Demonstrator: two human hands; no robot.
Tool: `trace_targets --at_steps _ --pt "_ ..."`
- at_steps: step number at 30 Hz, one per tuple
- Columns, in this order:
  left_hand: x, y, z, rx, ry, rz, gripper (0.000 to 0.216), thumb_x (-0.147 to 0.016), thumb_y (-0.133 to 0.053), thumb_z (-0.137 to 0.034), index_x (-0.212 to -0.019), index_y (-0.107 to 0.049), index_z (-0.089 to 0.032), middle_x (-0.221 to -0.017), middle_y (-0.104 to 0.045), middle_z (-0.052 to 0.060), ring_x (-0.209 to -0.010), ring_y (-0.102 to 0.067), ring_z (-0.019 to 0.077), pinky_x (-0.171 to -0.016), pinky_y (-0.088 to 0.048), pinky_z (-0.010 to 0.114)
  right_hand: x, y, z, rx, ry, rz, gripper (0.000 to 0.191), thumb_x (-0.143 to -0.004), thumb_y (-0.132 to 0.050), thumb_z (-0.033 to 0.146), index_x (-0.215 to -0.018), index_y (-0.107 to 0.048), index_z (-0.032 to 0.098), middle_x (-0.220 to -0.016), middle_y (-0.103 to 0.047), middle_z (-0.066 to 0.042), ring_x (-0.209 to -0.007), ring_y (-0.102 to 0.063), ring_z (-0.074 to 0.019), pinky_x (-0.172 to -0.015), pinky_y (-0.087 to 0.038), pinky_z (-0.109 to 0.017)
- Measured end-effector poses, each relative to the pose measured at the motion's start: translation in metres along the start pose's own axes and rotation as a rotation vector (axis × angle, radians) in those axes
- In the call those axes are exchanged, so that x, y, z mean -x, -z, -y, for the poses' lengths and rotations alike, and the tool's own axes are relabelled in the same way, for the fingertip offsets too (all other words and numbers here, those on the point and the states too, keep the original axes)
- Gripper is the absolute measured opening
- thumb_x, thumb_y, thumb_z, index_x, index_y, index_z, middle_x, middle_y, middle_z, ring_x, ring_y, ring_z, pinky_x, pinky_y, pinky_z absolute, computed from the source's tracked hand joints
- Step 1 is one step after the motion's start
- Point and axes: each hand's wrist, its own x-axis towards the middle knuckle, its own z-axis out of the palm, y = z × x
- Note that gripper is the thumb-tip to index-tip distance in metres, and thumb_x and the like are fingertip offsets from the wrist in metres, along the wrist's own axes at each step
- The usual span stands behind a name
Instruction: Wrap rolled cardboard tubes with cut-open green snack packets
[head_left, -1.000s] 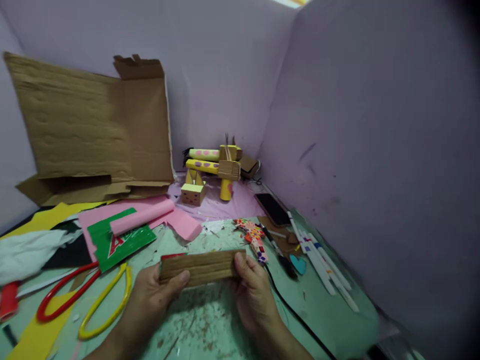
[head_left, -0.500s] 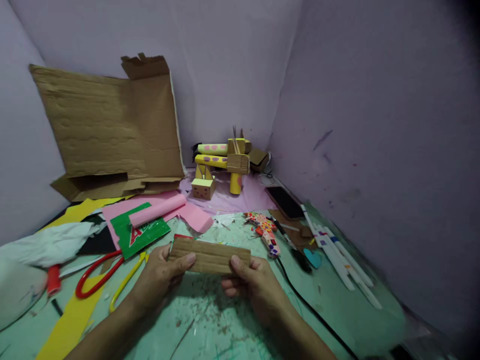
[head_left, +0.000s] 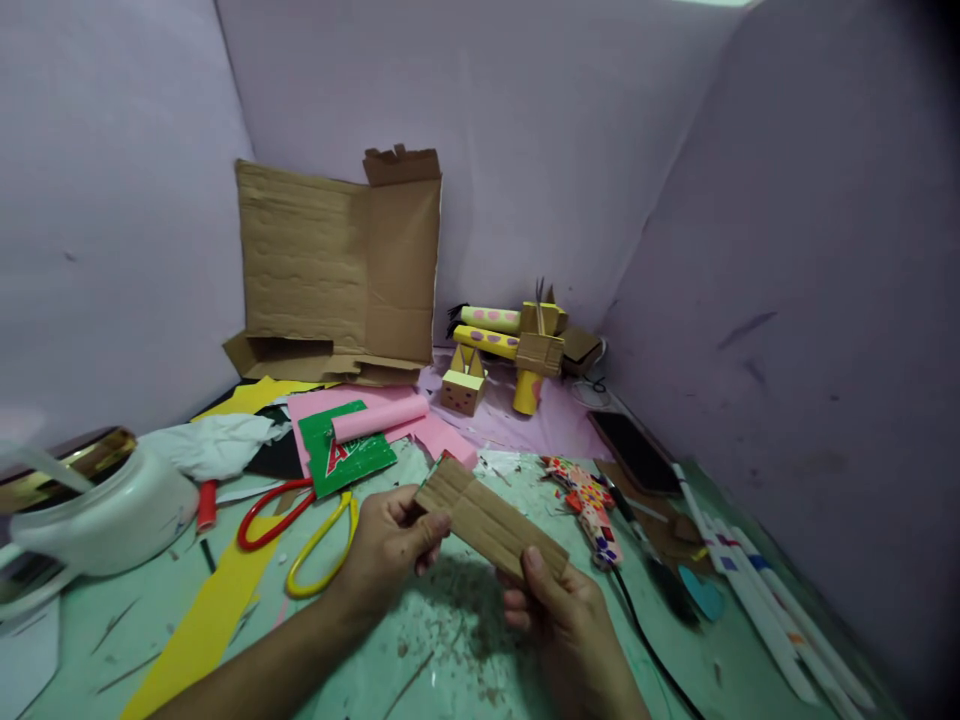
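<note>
Above the table (head_left: pixel 352 685), nearer its front edge, our right hand (head_left: pixel 566 620) pinches one end of a cardboard strip (head_left: pixel 491 515), our left hand (head_left: pixel 394 545) the other; it slants down rightward. Toward the left edge lie a yellow handle (head_left: pixel 292 573) and red handle (head_left: pixel 257 547); toward the right edge, white markers (head_left: pixel 766 618). An opened box (head_left: pixel 315 265) stands by the far edge.

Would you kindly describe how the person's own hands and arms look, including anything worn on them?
The left hand and right hand are bare, without gloves. No sleeve, watch or bracelet shows on the visible left forearm or right forearm.
</note>
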Motion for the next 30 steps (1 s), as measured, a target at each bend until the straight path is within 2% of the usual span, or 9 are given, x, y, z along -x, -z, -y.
trace_targets --at_steps 4,7,12,16,19,23,30 --pt "0.002 -0.001 0.001 0.035 0.005 -0.039 0.038 -0.062 -0.067 -0.045 -0.054 -0.041 -0.019 -0.04 -0.029 -0.01 -0.033 -0.02 0.0035 -0.033 -0.015 0.018 0.0 0.0 -0.01 0.059 0.105 0.017 0.051 -0.051 -0.079 0.055 -0.071 -0.063 0.01 -0.046 -0.059 0.001 -0.033 -0.047 -0.0066 -0.036 -0.041 -0.02" --pt "0.003 -0.002 0.003 0.025 0.004 -0.049 0.037 -0.064 -0.065 -0.045 -0.055 -0.038 -0.02 -0.041 -0.025 -0.011 -0.034 -0.017 0.0039 -0.034 -0.014 0.018 -0.001 0.003 -0.015 0.086 0.169 0.02 0.044 -0.061 -0.073 0.054 -0.067 -0.062 0.012 -0.036 -0.05 0.006 -0.032 -0.045 -0.0078 -0.04 -0.044 -0.022" --pt "-0.002 0.003 -0.003 -0.076 -0.065 -0.016 0.033 -0.066 -0.068 -0.041 -0.056 -0.051 -0.015 -0.046 -0.042 -0.005 -0.043 -0.033 0.0069 -0.04 -0.022 0.019 -0.003 0.013 -0.019 0.126 0.22 -0.01 0.039 -0.062 -0.074 0.051 -0.068 -0.062 0.014 -0.037 -0.053 0.004 -0.036 -0.052 -0.0132 -0.044 -0.047 -0.026" --pt "-0.004 0.008 -0.005 -0.097 -0.105 -0.056 0.035 -0.065 -0.07 -0.039 -0.049 -0.052 -0.013 -0.043 -0.041 -0.004 -0.044 -0.035 0.0071 -0.042 -0.024 0.019 -0.004 0.016 -0.022 0.163 0.224 0.021 0.038 -0.066 -0.07 0.051 -0.062 -0.061 0.015 -0.036 -0.053 0.002 -0.037 -0.053 -0.0144 -0.045 -0.047 -0.026" --pt "-0.004 0.01 0.0 -0.05 -0.085 -0.087 0.034 -0.065 -0.069 -0.04 -0.05 -0.053 -0.014 -0.044 -0.042 -0.004 -0.041 -0.037 0.0079 -0.039 -0.027 0.019 -0.002 0.015 -0.02 0.256 0.27 0.025 0.038 -0.068 -0.068 0.051 -0.06 -0.061 0.015 -0.039 -0.055 0.001 -0.04 -0.054 -0.0151 -0.045 -0.046 -0.026" --pt "-0.002 0.01 0.004 0.024 -0.047 -0.118 0.03 -0.058 -0.075 -0.04 -0.055 -0.06 -0.014 -0.047 -0.048 -0.004 -0.042 -0.041 0.0079 -0.038 -0.031 0.017 0.002 0.011 -0.012 0.301 0.387 -0.022 0.038 -0.068 -0.066 0.051 -0.066 -0.063 0.013 -0.058 -0.062 -0.003 -0.054 -0.057 -0.0173 -0.048 -0.048 -0.027" --pt "-0.005 0.008 0.004 0.069 0.053 -0.071 0.033 -0.051 -0.08 -0.041 -0.057 -0.064 -0.014 -0.049 -0.051 -0.003 -0.044 -0.042 0.0084 -0.038 -0.033 0.017 0.005 0.004 0.005 0.208 0.376 -0.066 0.04 -0.063 -0.066 0.053 -0.054 -0.052 0.016 -0.052 -0.05 0.002 -0.047 -0.051 -0.0133 -0.042 -0.048 -0.026"
